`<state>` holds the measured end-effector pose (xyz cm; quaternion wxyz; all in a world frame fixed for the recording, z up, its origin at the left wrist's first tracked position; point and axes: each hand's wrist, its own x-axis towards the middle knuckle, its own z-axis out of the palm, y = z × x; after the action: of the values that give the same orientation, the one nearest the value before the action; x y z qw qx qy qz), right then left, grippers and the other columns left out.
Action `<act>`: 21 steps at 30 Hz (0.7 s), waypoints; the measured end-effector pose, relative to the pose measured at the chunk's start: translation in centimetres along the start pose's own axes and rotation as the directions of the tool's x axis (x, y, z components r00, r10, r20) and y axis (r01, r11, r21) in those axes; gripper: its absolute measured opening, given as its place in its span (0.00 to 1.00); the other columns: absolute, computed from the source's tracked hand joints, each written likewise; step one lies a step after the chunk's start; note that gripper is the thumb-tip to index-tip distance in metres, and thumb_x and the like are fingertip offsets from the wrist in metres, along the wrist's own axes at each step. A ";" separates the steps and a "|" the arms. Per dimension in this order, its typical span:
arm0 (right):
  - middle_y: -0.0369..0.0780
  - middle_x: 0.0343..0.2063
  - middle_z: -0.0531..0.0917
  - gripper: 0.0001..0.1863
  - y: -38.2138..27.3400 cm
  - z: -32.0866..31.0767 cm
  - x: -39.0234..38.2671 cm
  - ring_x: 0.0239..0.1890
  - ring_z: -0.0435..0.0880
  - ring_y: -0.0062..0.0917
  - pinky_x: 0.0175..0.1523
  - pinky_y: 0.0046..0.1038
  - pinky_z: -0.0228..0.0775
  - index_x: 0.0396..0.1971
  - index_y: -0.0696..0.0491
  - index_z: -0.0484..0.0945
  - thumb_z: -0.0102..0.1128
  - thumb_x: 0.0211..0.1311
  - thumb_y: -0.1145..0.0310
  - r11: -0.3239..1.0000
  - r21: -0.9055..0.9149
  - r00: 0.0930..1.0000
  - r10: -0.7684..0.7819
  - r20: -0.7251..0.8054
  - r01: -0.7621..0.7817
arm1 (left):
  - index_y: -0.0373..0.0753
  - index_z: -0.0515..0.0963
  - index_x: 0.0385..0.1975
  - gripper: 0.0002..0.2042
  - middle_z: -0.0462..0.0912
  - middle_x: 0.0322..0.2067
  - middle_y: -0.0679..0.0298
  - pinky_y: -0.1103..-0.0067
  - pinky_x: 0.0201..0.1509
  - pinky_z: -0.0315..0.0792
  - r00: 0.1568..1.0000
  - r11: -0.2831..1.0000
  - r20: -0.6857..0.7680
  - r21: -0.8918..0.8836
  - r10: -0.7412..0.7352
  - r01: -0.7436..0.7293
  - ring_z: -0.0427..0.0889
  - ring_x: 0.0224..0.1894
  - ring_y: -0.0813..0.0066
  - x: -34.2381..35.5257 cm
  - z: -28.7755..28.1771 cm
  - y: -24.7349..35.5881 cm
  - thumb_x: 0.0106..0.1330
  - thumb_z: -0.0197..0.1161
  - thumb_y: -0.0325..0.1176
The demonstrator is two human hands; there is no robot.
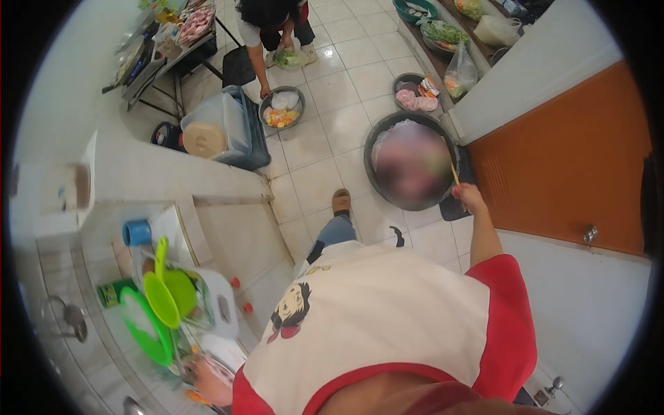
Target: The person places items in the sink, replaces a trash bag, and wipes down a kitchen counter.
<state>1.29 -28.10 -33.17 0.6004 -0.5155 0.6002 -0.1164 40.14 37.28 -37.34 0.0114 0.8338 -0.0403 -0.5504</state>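
My right arm reaches forward to the right side of a large dark round basin (373, 176) on the floor. My right hand (468, 197) is closed around a thin wooden stick (454, 170) that slants along the basin's right rim; what its far end is like is blurred. Pale, pinkish contents (411, 159) fill the basin, too smeared to name, with clear plastic at the edge. My left hand cannot be made out; the left sleeve (243, 393) shows at the lower edge, beside a pinkish shape (213, 379) on the counter.
A person (270, 21) bends over a smaller basin (301, 104) of bagged food, holding greens. Another basin (397, 81) stands behind the large one. An orange door (553, 166) is at right. Left, the counter holds a green strainer (160, 301) and blue cup (136, 232); plastic bins (238, 124) stand beyond.
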 end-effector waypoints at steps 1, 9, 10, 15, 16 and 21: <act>0.39 0.24 0.81 0.11 0.8 -1.1 0.3 0.25 0.77 0.22 0.29 0.28 0.69 0.34 0.57 0.80 0.60 0.55 0.66 0.998 -0.058 0.997 0.027 -0.067 -0.030 | 0.34 0.78 0.39 0.18 0.81 0.38 0.49 0.65 0.49 0.70 0.998 0.998 -0.008 0.033 0.055 -0.055 0.79 0.43 0.53 2.2 -2.7 3.4 0.64 0.56 0.45; 0.38 0.17 0.76 0.08 -3.6 -1.2 -7.8 0.18 0.74 0.28 0.22 0.35 0.66 0.25 0.56 0.79 0.63 0.51 0.66 0.773 -0.128 0.733 0.515 -0.444 -0.621 | 0.32 0.77 0.40 0.19 0.81 0.38 0.47 0.67 0.46 0.72 0.742 0.803 -0.409 -0.037 0.531 -0.595 0.80 0.42 0.52 17.8 -32.6 39.1 0.61 0.60 0.45; 0.39 0.17 0.75 0.09 -4.8 -1.7 -7.9 0.18 0.74 0.27 0.21 0.34 0.65 0.27 0.58 0.79 0.64 0.51 0.67 0.746 -0.147 0.712 0.528 -0.463 -0.649 | 0.32 0.77 0.40 0.18 0.81 0.37 0.48 0.68 0.44 0.72 0.638 0.746 -0.511 0.009 0.576 -0.666 0.80 0.40 0.54 18.8 -36.1 44.6 0.61 0.60 0.42; 0.42 0.19 0.76 0.12 -10.0 -2.6 0.1 0.18 0.73 0.27 0.19 0.32 0.63 0.35 0.61 0.80 0.63 0.54 0.69 0.640 -0.010 0.562 0.668 -0.488 -0.769 | 0.33 0.78 0.39 0.13 0.82 0.34 0.58 0.77 0.41 0.72 0.507 0.410 -0.499 -0.299 0.703 -0.862 0.80 0.36 0.70 19.8 -43.9 71.0 0.63 0.58 0.36; 0.42 0.19 0.77 0.12 -12.5 -1.6 4.1 0.17 0.73 0.27 0.19 0.32 0.63 0.36 0.60 0.81 0.63 0.55 0.69 0.667 0.068 0.555 0.668 -0.495 -0.742 | 0.34 0.78 0.40 0.12 0.82 0.33 0.60 0.78 0.40 0.72 0.495 0.440 -0.448 -0.228 0.745 -0.869 0.80 0.35 0.73 19.9 -45.5 73.9 0.64 0.58 0.36; 0.37 0.15 0.75 0.10 -25.4 1.1 29.9 0.15 0.71 0.23 0.18 0.32 0.62 0.26 0.57 0.78 0.60 0.58 0.65 0.924 0.003 0.903 0.375 -0.208 -0.383 | 0.33 0.78 0.39 0.18 0.82 0.35 0.48 0.68 0.41 0.72 0.685 0.726 -0.271 0.089 0.676 -0.682 0.81 0.38 0.54 22.2 -47.6 77.6 0.62 0.59 0.43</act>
<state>21.92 -61.46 -32.15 0.5369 -0.3854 0.7494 -0.0384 88.29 -43.01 -34.09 0.2278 0.8295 -0.3386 -0.3812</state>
